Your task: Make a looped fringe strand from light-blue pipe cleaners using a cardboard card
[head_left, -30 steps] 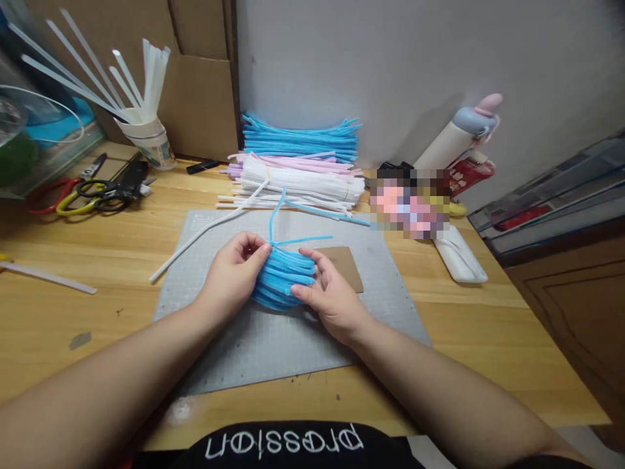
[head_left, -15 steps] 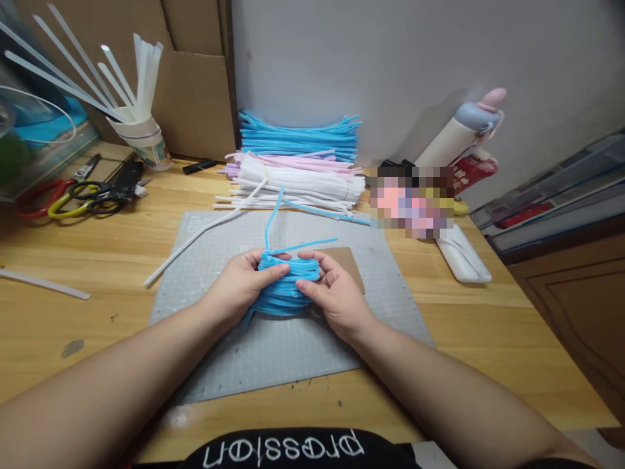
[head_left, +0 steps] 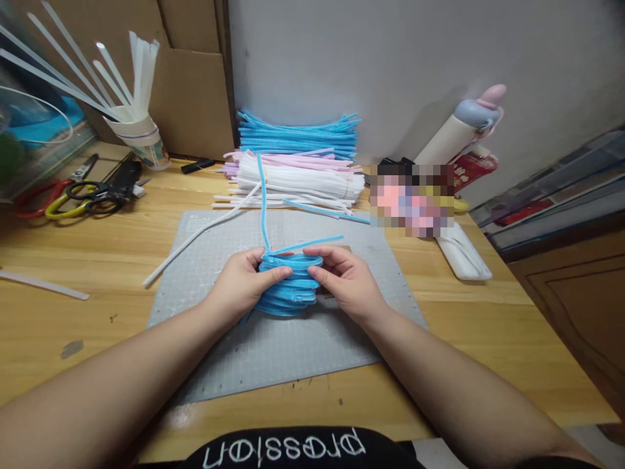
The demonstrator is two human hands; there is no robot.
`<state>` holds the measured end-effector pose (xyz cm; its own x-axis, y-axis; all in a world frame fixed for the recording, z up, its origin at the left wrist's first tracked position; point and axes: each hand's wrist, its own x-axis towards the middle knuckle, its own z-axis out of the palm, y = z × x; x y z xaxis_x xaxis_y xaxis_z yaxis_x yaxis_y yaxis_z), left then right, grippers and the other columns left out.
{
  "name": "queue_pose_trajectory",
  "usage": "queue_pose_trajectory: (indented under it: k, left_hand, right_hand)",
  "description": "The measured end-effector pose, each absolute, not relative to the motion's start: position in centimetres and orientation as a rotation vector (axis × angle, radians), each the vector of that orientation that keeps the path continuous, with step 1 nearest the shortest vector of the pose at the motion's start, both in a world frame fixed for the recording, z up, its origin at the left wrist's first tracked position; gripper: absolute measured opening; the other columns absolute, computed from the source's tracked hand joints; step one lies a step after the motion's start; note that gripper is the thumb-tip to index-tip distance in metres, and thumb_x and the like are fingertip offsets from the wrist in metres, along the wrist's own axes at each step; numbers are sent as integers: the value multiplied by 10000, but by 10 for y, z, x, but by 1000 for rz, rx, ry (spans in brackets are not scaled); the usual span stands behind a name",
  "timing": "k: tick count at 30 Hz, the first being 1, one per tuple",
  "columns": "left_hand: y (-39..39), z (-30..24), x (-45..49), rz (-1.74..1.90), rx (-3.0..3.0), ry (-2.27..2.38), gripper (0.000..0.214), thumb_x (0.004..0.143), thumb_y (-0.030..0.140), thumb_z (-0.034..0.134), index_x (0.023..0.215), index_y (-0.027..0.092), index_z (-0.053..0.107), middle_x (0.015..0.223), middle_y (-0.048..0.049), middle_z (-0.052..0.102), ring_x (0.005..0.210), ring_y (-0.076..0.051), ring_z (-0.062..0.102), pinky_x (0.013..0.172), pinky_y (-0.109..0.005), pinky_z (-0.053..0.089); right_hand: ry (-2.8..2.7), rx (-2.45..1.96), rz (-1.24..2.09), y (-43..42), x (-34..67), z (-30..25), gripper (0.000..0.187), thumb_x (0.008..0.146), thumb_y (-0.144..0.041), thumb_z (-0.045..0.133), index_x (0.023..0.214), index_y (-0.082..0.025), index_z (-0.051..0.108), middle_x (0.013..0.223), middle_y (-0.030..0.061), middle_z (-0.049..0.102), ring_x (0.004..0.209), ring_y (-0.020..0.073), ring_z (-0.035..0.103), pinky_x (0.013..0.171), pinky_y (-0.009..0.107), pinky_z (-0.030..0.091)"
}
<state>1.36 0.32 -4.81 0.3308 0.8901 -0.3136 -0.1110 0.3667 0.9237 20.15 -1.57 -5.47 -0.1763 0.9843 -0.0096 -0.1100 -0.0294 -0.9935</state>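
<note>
A coiled piece made of blue pipe cleaners [head_left: 288, 293] is held between both hands above the grey cutting mat [head_left: 205, 371]. My left hand [head_left: 244, 277] grips its left side, thumb laid across the front. On the right, my right hand [head_left: 349, 280] pinches the upper rim between thumb and fingers. Two loose blue ends rise from the top left of the coil, one nearly upright and one stretching rightward. Behind my right hand, a brown cardboard piece is mostly hidden.
Bundles of blue [head_left: 297, 138], pink and white pipe cleaners [head_left: 303, 176] lie against the wall. One white pipe cleaner [head_left: 205, 228] crosses the mat's left corner. Scissors [head_left: 61, 198] and a paper cup [head_left: 141, 140] of white strips stand left. A bottle [head_left: 446, 140] and white case [head_left: 463, 254] are right.
The upright loose end has swung left and straightened. My right hand has shifted slightly right along the coil's rim, and its thumb has moved up.
</note>
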Motion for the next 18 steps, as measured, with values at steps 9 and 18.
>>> queue_pose_trajectory:
  k: [9, 18]
  left_hand:
    - [5, -51, 12, 803, 1099, 1044, 420, 646, 380, 790, 986, 154, 692, 875, -62, 737, 769, -210, 680, 716, -309, 539]
    - [3, -48, 14, 822, 1077, 1067, 366, 686, 427, 745, 918, 150, 688, 828, -61, 729, 702, -189, 664, 662, -292, 531]
  right_hand:
    - [-1583, -1162, 883, -19, 206, -57, 163, 820, -293, 653, 971, -256, 702, 990, 13, 730, 963, 185, 658, 1120, 479, 260]
    - [-1287, -1237, 1250, -18, 200, -60, 243, 782, -396, 666, 927, -202, 674, 925, 52, 715, 783, 181, 662, 662, 317, 529]
